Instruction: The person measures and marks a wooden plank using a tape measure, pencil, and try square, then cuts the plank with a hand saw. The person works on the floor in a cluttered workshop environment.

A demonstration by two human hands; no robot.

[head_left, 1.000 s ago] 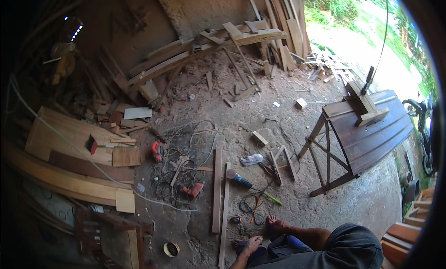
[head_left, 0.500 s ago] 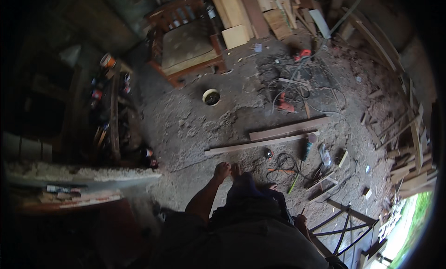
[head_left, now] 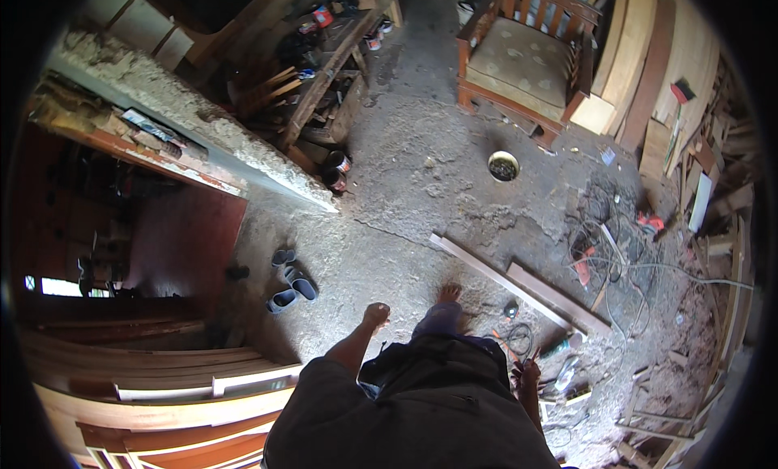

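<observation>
My left hand [head_left: 376, 314] hangs at my left side, its fingers curled closed over the bare floor. Whatever it may hold is hidden. Down at my right side, my right hand [head_left: 527, 375] is closed around a thin pencil-like stick [head_left: 535, 355], which pokes up past the fingers. My bare foot [head_left: 450, 293] shows ahead of my clothing. Beyond it two long wooden strips [head_left: 506, 283] lie side by side on the floor, apart from both hands. A coiled black cable [head_left: 517, 338] and a clear plastic bag or bottle [head_left: 566, 373] lie near my right hand.
Dark slippers [head_left: 301, 283] lie left of me, near stacked timber [head_left: 162, 412]. A low rough wall [head_left: 194, 128] juts in from the left. Ahead stand a cushioned wooden chair [head_left: 523, 64] and a round container [head_left: 503, 167]. A red power tool [head_left: 582, 272] sits among cables.
The view has swung to the left, bringing the slippers, the doorway and the stacked timber into sight. My left hand now shows farther from my foot. The stick stays in my right hand.
</observation>
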